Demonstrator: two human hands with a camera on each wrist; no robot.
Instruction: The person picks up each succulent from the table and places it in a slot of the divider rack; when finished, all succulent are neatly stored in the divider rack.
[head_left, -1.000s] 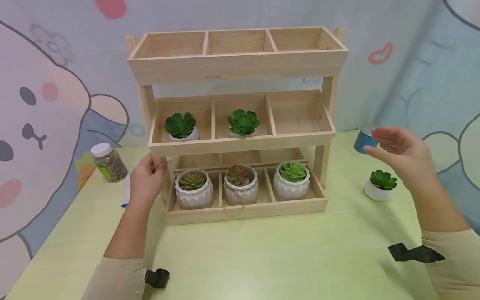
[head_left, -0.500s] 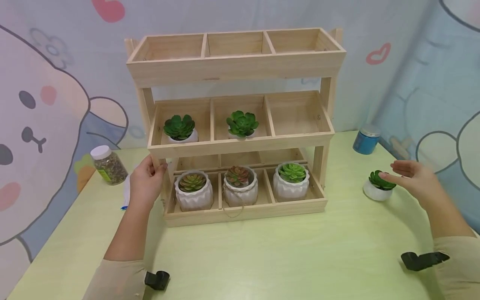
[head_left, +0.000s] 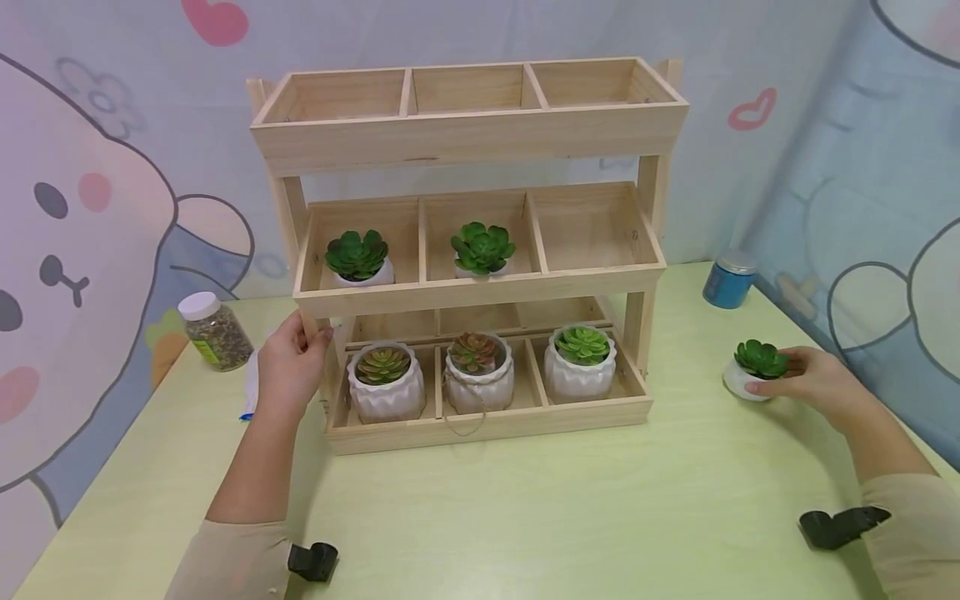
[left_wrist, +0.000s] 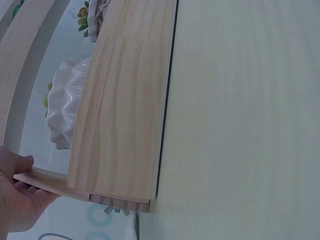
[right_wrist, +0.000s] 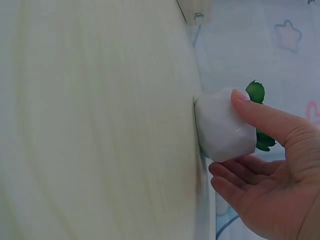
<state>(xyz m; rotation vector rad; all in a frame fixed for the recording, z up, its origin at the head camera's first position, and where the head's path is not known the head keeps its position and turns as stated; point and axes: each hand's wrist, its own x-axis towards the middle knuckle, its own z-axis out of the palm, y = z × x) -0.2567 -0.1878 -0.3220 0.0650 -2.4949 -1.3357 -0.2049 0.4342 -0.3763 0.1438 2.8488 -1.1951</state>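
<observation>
On the right of the table stands a small green succulent in a white pot (head_left: 757,367). My right hand (head_left: 817,385) has its thumb on one side of this pot (right_wrist: 225,127) and its fingers curled at the other, with the pot upright on the table. My left hand (head_left: 291,367) grips the left upright of a three-tier wooden plant shelf (head_left: 472,142); the left wrist view shows the thumb and fingers around that wooden post (left_wrist: 47,181). The middle tier carries a dark green succulent (head_left: 357,255) at left and another green succulent (head_left: 483,248) in its centre compartment.
On the bottom tier sit three ribbed white pots, left (head_left: 386,396), middle (head_left: 480,387) and right (head_left: 580,379). A jar of granules with a white lid (head_left: 217,333) stands left of the shelf. A blue jar (head_left: 729,281) is at the back right, before the patterned curtain.
My right hand has come down from near the blue jar to the small potted succulent and closed its fingers around the pot. My left hand stays on the shelf post.
</observation>
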